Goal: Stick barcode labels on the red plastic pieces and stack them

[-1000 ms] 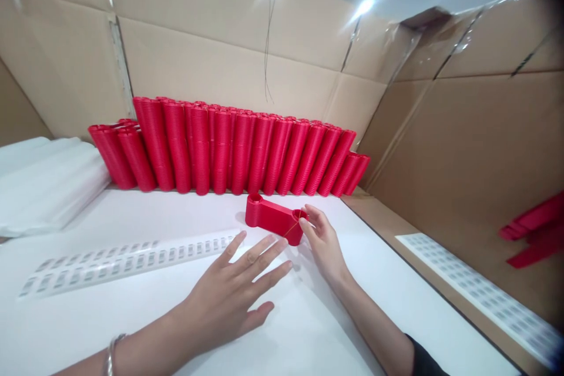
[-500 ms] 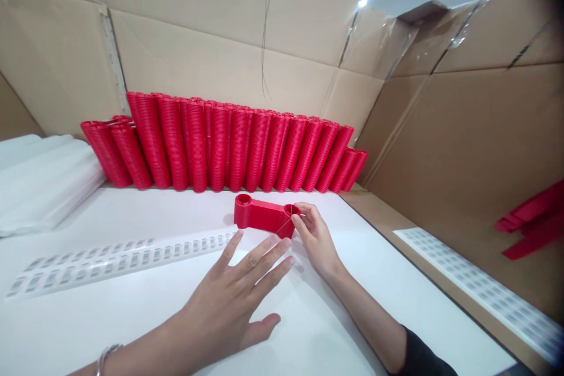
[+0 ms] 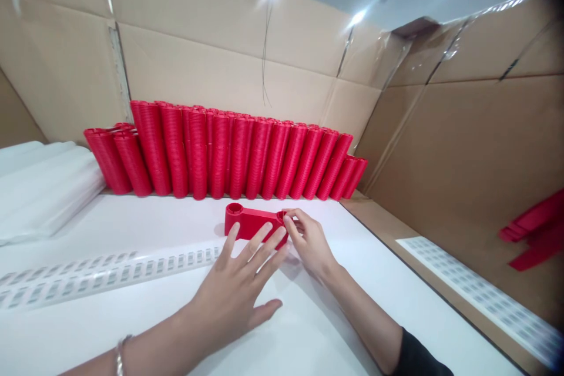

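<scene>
A red part (image 3: 253,223) is lying flat on the white counter (image 3: 308,329), just in front of a row of red stacks (image 3: 229,155) at 12 o'clock. The right hand (image 3: 311,244) is pinching the part's right end, its grip clenched on it. The left hand (image 3: 235,291) is lying open, grip released, fingertips (image 3: 264,234) touching the part's near edge. A label strip (image 3: 110,267) is stretching toward 9 o'clock. Cardboard walls (image 3: 462,158) are enclosing the counter, with another strip (image 3: 476,296) at 3 o'clock.
</scene>
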Tool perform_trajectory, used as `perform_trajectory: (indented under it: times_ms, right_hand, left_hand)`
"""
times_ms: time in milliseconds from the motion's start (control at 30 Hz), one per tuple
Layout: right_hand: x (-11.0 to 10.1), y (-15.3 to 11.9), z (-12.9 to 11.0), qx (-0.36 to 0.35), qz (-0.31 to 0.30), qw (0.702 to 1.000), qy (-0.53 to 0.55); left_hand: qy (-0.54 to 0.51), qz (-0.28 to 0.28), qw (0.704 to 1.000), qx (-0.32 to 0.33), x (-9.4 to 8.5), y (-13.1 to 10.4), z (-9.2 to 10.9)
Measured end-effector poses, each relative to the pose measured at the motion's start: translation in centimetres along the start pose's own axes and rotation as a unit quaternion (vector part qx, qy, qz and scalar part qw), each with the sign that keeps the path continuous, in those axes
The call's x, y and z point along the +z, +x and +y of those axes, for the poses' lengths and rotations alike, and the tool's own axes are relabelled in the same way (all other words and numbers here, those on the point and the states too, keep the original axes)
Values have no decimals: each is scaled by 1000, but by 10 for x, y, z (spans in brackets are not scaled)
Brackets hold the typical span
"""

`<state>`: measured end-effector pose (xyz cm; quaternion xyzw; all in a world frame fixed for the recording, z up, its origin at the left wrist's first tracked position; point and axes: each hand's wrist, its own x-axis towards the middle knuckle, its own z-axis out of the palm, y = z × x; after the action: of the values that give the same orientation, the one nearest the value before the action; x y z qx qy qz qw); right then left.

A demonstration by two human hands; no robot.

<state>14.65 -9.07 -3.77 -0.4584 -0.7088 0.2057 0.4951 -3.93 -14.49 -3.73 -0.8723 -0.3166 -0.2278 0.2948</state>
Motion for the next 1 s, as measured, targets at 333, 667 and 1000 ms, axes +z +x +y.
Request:
perform_trajectory:
  times_ms: [333,667,1000]
  right_hand:
    - [21,28,-11,50,-16,999,16]
    - [8,28,1,245,113,907,323]
    - [6,14,31,138,-4,987,-79]
  left_hand:
    - [25,-86,984,-153,52,28,-32]
    - [30,-73,987,-136,50,20,-32]
    - [25,-65,987,-144,48,19,-39]
